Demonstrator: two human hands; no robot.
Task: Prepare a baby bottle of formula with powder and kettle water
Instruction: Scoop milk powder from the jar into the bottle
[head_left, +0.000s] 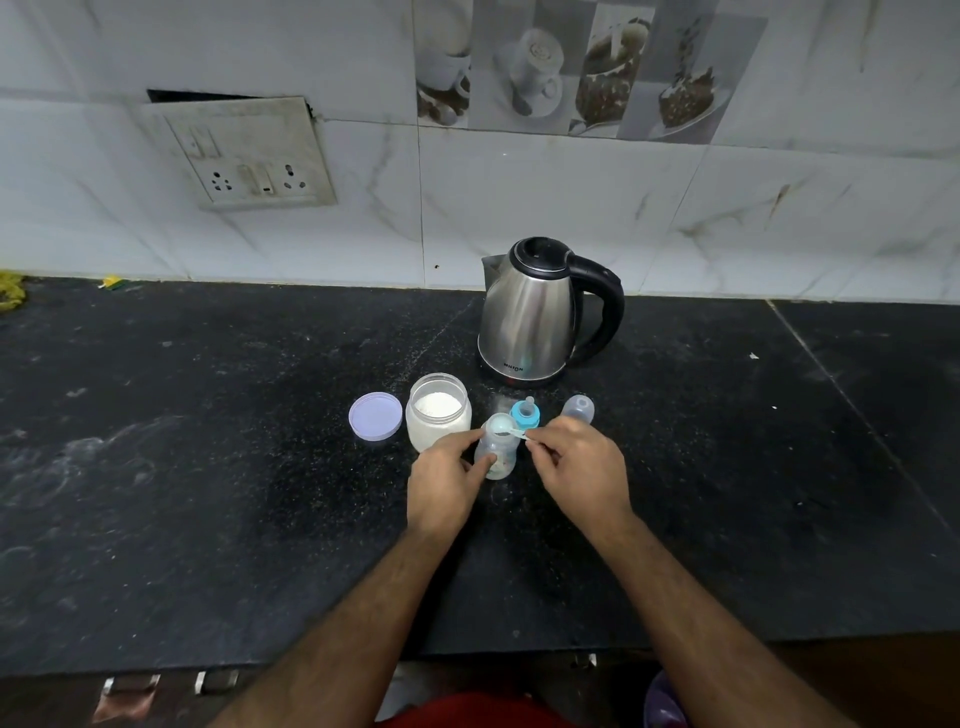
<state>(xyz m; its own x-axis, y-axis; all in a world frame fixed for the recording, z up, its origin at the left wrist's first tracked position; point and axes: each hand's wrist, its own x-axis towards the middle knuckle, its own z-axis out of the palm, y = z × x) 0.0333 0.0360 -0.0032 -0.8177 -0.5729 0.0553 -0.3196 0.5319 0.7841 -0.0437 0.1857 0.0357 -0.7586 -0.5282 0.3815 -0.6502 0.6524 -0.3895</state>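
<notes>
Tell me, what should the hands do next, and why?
Probably tip the scoop so the powder drops in. The right hand holds it right over the open bottle, and the left hand steadies the bottle. The kettle waits behind.

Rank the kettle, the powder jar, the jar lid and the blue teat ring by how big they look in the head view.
1. kettle
2. powder jar
3. jar lid, though it lies flat
4. blue teat ring

Jar (438, 418) crowding bottle (495, 452) leftward
</notes>
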